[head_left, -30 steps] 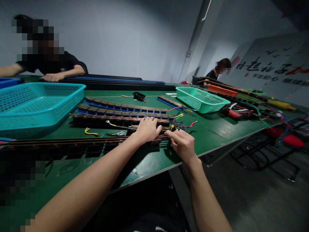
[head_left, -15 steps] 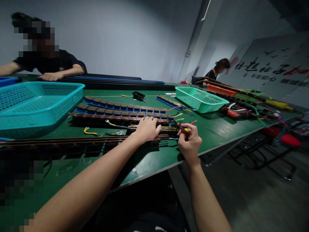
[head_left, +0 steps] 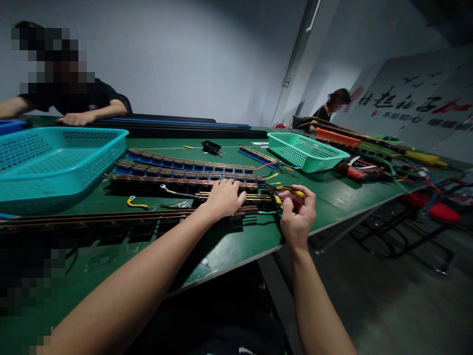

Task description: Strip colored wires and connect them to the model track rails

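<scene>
My left hand (head_left: 226, 198) lies palm down across a short section of brass-coloured rails (head_left: 254, 197) on dark supports, its fingers draped over them and the thumb out to the right. At the right end of these rails, my right hand (head_left: 298, 217) is closed round pliers (head_left: 280, 199) with yellow handles, which stand partly spread. The pliers' jaws point left toward the rail ends, and I cannot make out what lies between them. A green wire (head_left: 266, 212) runs out below the jaws. Behind my left hand lie curved rail strips on blue supports (head_left: 188, 166).
A large turquoise basket (head_left: 127, 143) stands left, a smaller green basket (head_left: 314, 160) at back right. Red-handled pliers (head_left: 358, 172) lie beside it. Long copper-coloured rails (head_left: 96, 215) run along the front left. A co-worker's hand (head_left: 77, 118) rests across the table; another person sits far right.
My right hand has shifted slightly right and its grip has loosened, so the pliers' handles are farther apart. My left hand stays where it was on the rails.
</scene>
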`<state>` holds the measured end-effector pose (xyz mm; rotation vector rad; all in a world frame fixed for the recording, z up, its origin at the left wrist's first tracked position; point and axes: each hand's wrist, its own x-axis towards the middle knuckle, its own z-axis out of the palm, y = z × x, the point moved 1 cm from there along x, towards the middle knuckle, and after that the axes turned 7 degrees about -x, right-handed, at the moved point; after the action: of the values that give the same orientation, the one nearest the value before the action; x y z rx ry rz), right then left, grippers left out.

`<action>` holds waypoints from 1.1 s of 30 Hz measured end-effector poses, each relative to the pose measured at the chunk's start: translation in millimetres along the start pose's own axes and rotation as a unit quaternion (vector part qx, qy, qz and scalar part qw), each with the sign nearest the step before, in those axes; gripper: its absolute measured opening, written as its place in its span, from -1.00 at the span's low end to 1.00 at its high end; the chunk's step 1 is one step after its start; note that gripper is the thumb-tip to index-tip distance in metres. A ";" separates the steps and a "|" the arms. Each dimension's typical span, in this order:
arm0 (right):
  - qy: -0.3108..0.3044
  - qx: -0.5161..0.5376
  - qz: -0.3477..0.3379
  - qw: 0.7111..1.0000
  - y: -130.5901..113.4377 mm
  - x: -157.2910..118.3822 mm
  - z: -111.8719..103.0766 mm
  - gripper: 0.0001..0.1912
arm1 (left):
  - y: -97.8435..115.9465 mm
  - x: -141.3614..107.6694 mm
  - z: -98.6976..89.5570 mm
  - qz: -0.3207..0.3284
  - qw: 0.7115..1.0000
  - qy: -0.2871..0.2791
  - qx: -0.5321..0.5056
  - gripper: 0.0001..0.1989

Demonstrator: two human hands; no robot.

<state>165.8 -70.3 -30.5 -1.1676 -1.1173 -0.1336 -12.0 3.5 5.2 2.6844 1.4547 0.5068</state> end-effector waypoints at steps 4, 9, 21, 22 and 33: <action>0.001 -0.011 -0.046 0.999 -7.6 -4.9 -10.4 -0.53 | 0.6 0.0 -0.5 0.001 1.000 0.000 0.000 -0.59; 0.099 0.002 -0.069 0.993 -18.7 -6.2 -28.1 -0.70 | 1.9 -0.4 -2.5 -0.003 1.000 -0.007 -0.001 -0.58; 0.086 -0.007 -0.087 0.992 -15.5 4.7 -35.7 -0.74 | 1.4 -0.3 -2.0 -0.001 1.000 -0.011 0.001 -0.56; 0.090 -0.007 -0.086 0.992 -15.9 6.1 -36.5 -0.74 | 1.6 -0.2 -2.1 -0.001 1.000 -0.012 0.003 -0.56; -0.022 -0.075 -0.057 0.995 -6.3 6.5 -34.9 -0.69 | 1.7 -0.1 -1.5 -0.003 1.000 -0.011 0.000 -0.56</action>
<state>187.1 -97.4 -20.0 -1.2445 -1.2297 -0.2857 -11.2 2.3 7.0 2.6757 1.4577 0.4760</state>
